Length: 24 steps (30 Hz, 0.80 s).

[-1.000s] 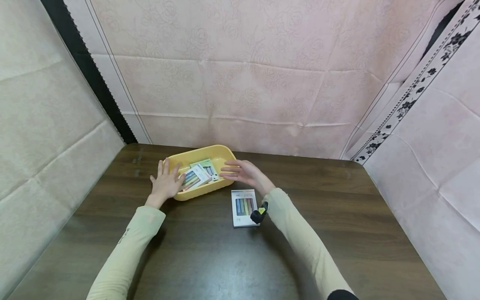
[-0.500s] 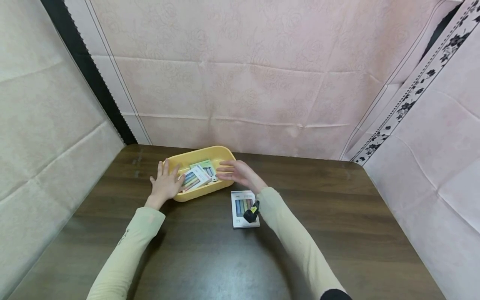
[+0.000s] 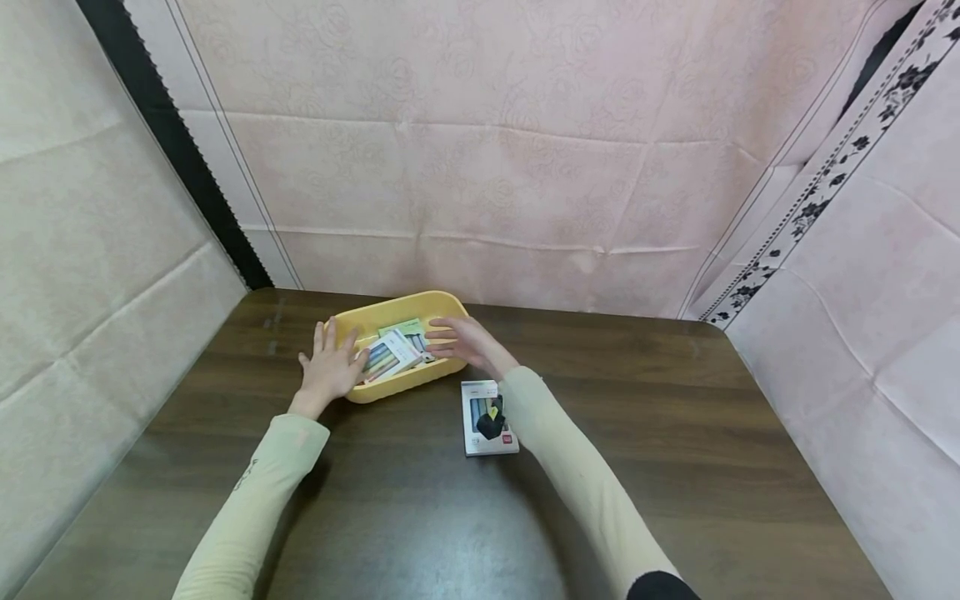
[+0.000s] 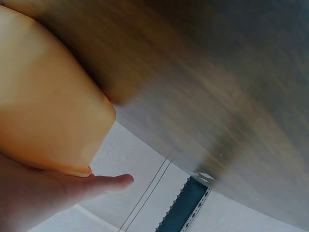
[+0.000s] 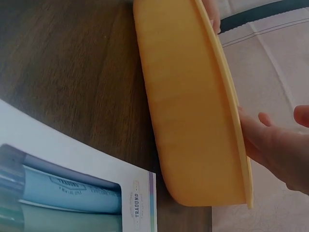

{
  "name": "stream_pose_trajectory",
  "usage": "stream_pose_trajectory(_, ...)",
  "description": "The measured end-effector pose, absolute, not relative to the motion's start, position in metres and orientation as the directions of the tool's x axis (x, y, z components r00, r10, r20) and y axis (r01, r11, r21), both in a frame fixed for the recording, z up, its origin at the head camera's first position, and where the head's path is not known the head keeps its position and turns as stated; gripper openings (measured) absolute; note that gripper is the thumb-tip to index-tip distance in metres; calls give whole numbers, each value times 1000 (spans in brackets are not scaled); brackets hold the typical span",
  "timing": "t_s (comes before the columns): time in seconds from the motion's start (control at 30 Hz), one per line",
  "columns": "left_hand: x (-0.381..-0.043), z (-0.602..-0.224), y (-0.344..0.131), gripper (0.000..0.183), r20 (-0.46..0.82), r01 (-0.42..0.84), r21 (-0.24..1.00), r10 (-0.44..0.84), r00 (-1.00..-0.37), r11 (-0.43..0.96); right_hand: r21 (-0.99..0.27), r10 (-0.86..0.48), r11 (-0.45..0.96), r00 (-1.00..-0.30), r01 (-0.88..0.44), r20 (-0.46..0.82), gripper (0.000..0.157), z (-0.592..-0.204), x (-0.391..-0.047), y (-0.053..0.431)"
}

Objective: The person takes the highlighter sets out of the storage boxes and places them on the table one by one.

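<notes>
A yellow plastic basket stands at the back of the table. My left hand lies over its left rim with fingers spread and nothing gripped. Over the right end hovers my right hand, its fingers stretched out and holding nothing. Inside the basket, a white box of pastel markers leans on a greenish pack. Another white marker box lies flat on the table below my right wrist. Through its window capped blue and green markers show in the right wrist view.
The brown wooden table ends behind the basket at a pale cloth curtain. More cloth hangs at both sides. A small black device under my right wrist partly covers the marker box on the table.
My right hand has moved a little left, farther over the basket's right end, and its wrist device now covers more of the marker box's window. The left hand has stayed put.
</notes>
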<state>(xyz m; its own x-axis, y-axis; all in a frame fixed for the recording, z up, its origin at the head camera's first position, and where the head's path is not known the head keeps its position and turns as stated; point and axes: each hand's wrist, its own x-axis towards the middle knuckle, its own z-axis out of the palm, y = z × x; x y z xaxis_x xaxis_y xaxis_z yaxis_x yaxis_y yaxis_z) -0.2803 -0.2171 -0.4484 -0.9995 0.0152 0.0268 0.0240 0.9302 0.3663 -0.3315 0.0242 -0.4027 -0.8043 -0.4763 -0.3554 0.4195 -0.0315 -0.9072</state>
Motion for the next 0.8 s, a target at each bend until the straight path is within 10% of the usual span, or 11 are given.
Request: stream_pose_trajectory(0.8, -277, -445, -217, 59, 8, 24, 369, 23, -1000, 929, -919, -459, 187, -797, 346, -393, 42, -409, -346, 3)
